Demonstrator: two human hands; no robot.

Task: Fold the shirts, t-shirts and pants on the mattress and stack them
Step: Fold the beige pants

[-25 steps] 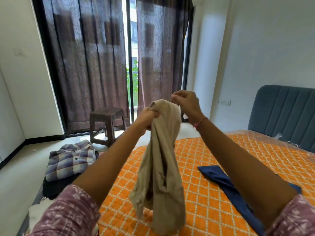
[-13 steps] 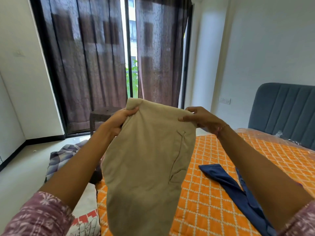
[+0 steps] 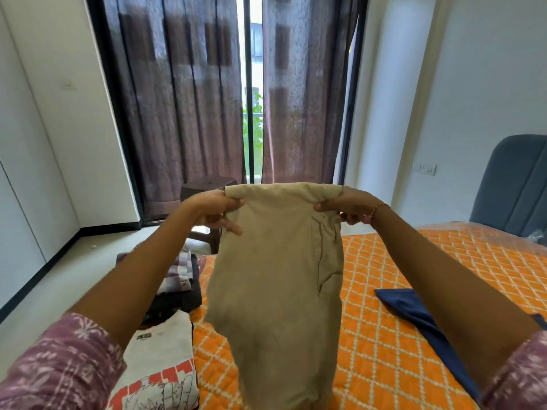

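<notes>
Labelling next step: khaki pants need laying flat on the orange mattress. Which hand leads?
Probably right. The right hand pinches the khaki pants over bare orange mattress; the left hand hangs over folded clothes.

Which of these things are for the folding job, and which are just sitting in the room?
For the job:
- beige pants, held up by the left hand and right hand
- blue garment on the mattress
- white printed t-shirt
- plaid shirt on dark clothes

Just sitting there:
- brown stool
- curtains
- blue headboard
</notes>
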